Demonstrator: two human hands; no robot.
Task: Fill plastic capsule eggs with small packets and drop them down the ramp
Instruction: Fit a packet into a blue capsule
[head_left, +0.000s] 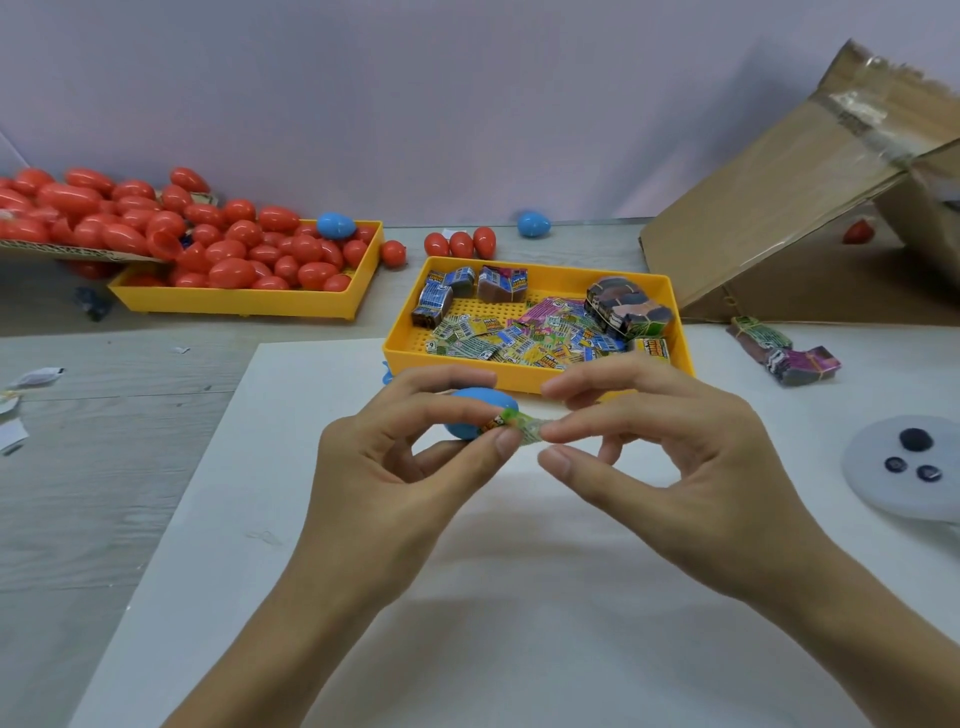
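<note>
While both hands meet at the centre of the frame, a small packet (511, 426) is stretched between them: the left hand (410, 457) pinches its orange-and-green end between thumb and forefinger, and the right hand (660, 447) pinches the other end the same way. Behind the left fingers, partly hidden by them, sits a blue capsule egg (480, 410); whether the left hand also holds it cannot be told. Just beyond the hands a yellow tray (519, 376) holds loose packets and banded bundles; their printing is too small to read. At upper left a second yellow tray (244, 301) is heaped with red eggs (228, 244). A cardboard ramp (789, 208) slopes up at upper right. More bundles (784, 351) lie on the white surface (519, 597) right of the tray.
</note>
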